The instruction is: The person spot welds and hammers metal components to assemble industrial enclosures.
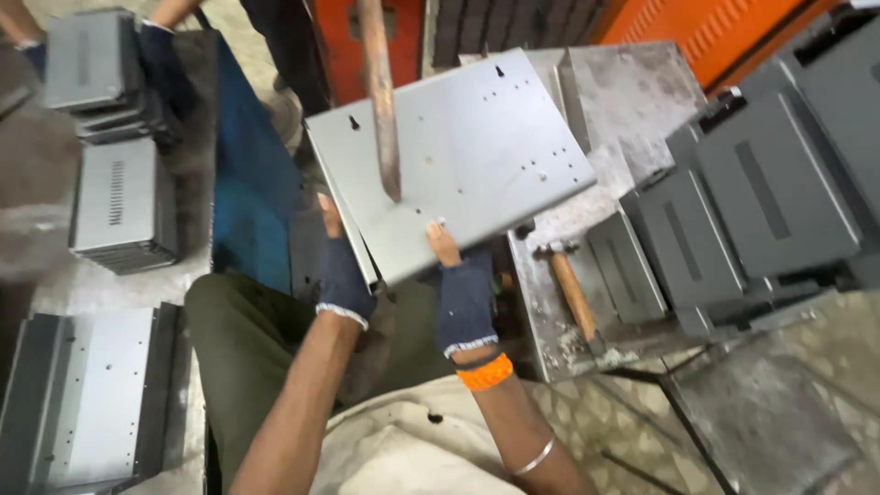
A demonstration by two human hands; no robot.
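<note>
Both my hands hold a flat grey sheet-metal panel [467,156] with small holes and a bent edge, tilted up in front of me. My left hand [341,270], in a dark fingerless glove, grips the panel's near left edge. My right hand [461,293], gloved the same way with an orange band at the wrist, grips the near edge further right. A copper-coloured rod [380,101] comes down from above, and its tip meets the panel near its middle.
A wooden-handled hammer [570,289] lies on the steel work table [550,339] to the right. Stacked grey metal covers [752,211] lean at right. More panels [119,206] lie left, one [92,394] at lower left. Another person's hands hold a panel [87,60] at top left.
</note>
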